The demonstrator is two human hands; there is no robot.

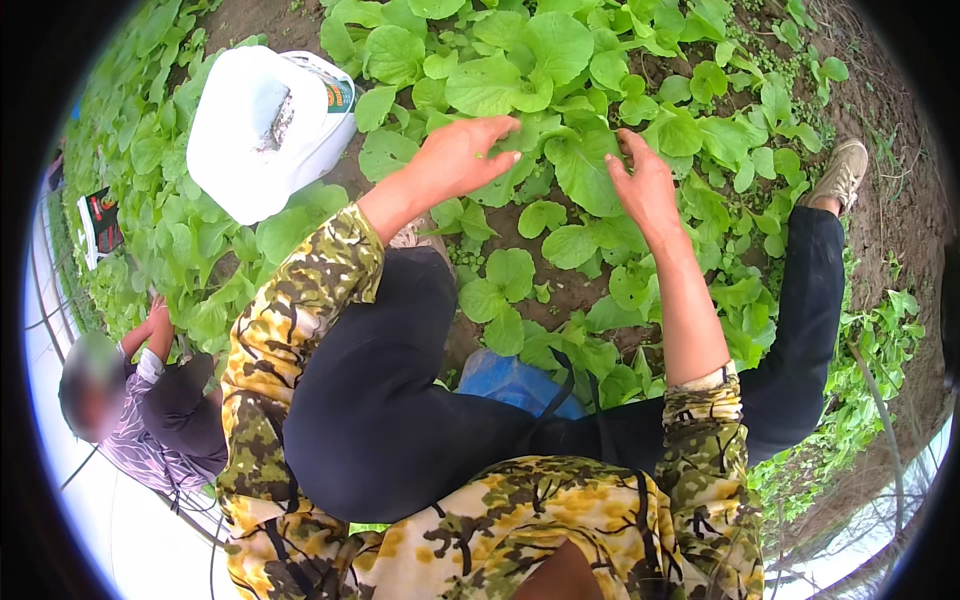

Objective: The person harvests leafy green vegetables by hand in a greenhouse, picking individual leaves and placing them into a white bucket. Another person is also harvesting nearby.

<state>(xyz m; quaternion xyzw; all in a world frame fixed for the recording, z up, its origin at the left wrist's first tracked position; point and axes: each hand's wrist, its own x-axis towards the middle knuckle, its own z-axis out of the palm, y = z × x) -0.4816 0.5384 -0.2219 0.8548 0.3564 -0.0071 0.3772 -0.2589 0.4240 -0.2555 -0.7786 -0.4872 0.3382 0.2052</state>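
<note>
Broad-leaved green vegetable plants (585, 169) grow in brown soil in front of me. My left hand (469, 154) is at the near side of the upper leaves, its thumb and fingers apart and nothing plainly held between them. My right hand (641, 176) is beside a large leaf, thumb and index finger slightly apart; its other fingers are partly hidden, and I see nothing in it. Between the hands lie overlapping leaves. A white plastic container (232, 142) with a cut opening and a coloured label stands left of my left hand, with dark dirt showing on it.
A blue object (510, 382) lies under my legs. My shoe (844, 176) rests on bare soil at the right. Another person (157, 427) sits among plants at the far left, near a dark printed container (101, 225). Cut or loose greens (885, 345) lie lower right.
</note>
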